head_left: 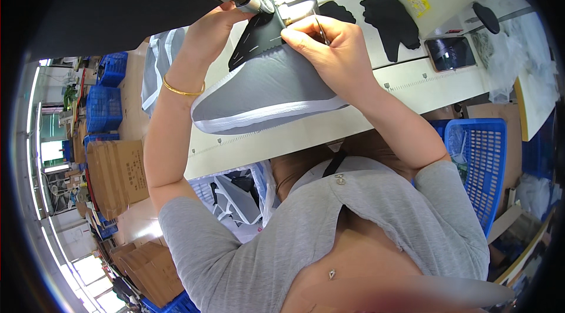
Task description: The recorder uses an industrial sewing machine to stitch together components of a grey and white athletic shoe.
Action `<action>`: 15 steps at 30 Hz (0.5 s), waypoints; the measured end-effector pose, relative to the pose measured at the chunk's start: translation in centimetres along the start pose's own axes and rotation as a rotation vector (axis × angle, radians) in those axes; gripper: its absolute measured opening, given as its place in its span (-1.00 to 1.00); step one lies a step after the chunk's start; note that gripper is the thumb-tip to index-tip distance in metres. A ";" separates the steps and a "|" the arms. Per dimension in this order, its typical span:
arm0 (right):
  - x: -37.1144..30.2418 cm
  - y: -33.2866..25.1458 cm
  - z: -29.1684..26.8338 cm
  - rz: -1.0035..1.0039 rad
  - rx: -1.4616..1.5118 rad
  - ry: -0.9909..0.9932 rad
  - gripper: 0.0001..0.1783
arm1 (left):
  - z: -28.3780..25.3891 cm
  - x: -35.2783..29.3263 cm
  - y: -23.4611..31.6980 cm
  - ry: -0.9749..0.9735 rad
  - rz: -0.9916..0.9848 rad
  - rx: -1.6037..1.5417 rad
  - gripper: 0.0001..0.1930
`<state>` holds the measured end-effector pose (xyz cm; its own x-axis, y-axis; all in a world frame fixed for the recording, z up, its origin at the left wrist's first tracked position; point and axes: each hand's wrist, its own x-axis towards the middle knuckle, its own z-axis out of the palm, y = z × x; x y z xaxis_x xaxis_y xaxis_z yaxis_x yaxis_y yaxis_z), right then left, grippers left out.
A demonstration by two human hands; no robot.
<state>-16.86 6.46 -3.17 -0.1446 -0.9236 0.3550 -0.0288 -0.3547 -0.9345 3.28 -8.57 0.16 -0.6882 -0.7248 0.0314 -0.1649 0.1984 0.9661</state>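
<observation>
Under the head of a sewing machine lies a grey fabric shoe upper with a white band along its lower edge. Its black part, marked with short white dashes, reaches up to the needle area. My left hand is closed on the left side of that black part, its fingertips partly hidden by the machine. My right hand has thumb and forefinger pressed at the seam between black and grey. A thin dark metal tool, its kind unclear, sticks out between the fingers of that hand.
Black fabric pieces and a phone lie right of the machine. A blue basket stands at my right. Cut grey pieces fill a lined basket below the table's front edge. Cardboard boxes and blue crates are at the left.
</observation>
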 end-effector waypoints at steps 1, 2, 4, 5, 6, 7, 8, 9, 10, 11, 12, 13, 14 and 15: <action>0.2 0.2 0.0 0.002 -0.004 0.005 -0.83 | 0.4 0.1 0.1 0.001 0.042 -0.018 -0.69; 0.3 0.5 0.2 -0.025 0.012 0.032 -0.80 | 0.3 0.6 -0.1 -0.005 0.043 -0.020 -0.69; 0.4 0.5 0.4 -0.053 0.032 0.056 -0.71 | -0.8 1.4 -0.6 -0.101 0.040 -0.085 -0.69; 0.4 0.2 0.4 -0.039 0.007 0.058 -0.69 | -1.2 1.6 -0.9 -0.102 0.041 -0.085 -0.69; 0.4 0.1 0.3 -0.023 -0.019 0.063 -0.67 | -1.4 1.9 -1.6 -0.063 0.058 -0.091 -0.68; 0.4 0.1 0.3 -0.024 -0.018 0.063 -0.67 | -1.9 1.9 -2.2 -0.020 0.077 -0.093 -0.67; 0.5 0.2 0.5 -0.046 -0.022 0.066 -0.67 | -3.3 2.2 -3.3 -0.019 0.078 -0.091 -0.67; 0.6 0.1 0.8 -0.069 -0.018 0.060 -0.68 | -5.6 2.2 -4.6 -0.089 0.055 -0.113 -0.66; 0.6 0.0 0.7 -0.068 -0.018 0.060 -0.68 | -6.0 2.4 -4.8 -0.170 0.033 -0.143 -0.64; 0.5 -0.2 0.7 -0.031 -0.068 0.049 -0.75 | -6.2 2.1 -5.1 -0.167 0.032 -0.143 -0.64; 0.5 -0.1 0.4 0.011 -0.126 0.051 -0.79 | -5.2 2.0 -4.4 -0.099 0.114 0.116 -0.65; 0.4 -0.1 0.4 0.011 -0.125 0.054 -0.79 | -4.3 1.3 -3.0 -0.020 0.196 0.380 -0.65; 0.4 0.0 0.5 -0.005 -0.138 0.034 -0.79 | -3.8 0.3 -0.6 -0.017 0.193 0.386 -0.65; 0.4 0.1 0.2 -0.019 -0.159 0.024 -0.79 | -2.9 -0.4 2.4 0.042 0.127 0.869 -0.66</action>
<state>-16.77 6.04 -3.09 -0.1660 -0.9125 0.3738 -0.1878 -0.3429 -0.9204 5.18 -9.74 3.25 -0.7140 -0.6836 0.1513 -0.5803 0.6987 0.4184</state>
